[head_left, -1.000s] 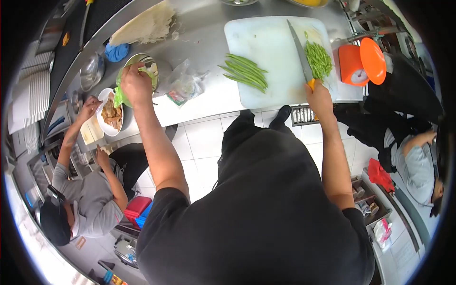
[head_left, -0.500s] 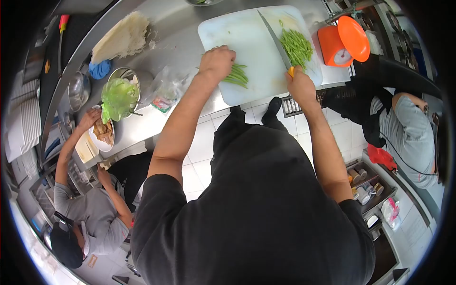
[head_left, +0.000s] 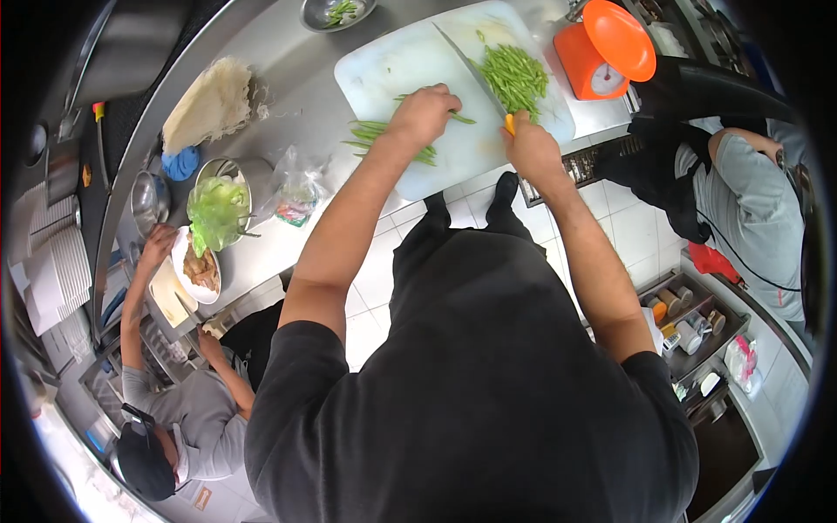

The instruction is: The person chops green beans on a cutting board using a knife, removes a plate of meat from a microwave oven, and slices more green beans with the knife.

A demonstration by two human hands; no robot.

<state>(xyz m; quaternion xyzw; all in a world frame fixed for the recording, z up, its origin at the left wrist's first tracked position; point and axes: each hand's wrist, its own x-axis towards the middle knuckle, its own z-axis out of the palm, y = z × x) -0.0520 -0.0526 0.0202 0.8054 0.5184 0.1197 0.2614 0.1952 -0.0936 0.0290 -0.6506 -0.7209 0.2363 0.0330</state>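
My left hand (head_left: 425, 115) is closed on a few long green beans over the middle of the white cutting board (head_left: 384, 70). Their ends stick out to the right, towards the blade. More uncut green beans (head_left: 370, 132) lie under and beside my left wrist. My right hand (head_left: 530, 150) grips the yellow handle of a large knife (head_left: 475, 74). Its blade lies slanted across the board, tip pointing to the far left. Just right of the blade is a pile of cut green beans (head_left: 514, 80).
An orange scale (head_left: 586, 63) stands right of the board. To the left are a plastic bag (head_left: 298, 193), lettuce (head_left: 216, 209) in a metal pot, dried noodles (head_left: 209, 105) and a metal bowl (head_left: 356, 16). One person works at far left beside a plate (head_left: 185, 270); another stands at right.
My left hand has moved right across the board, with beans now reaching towards the blade. Uncut beans show left of my wrist. The view has shifted, revealing more of the metal bowl.
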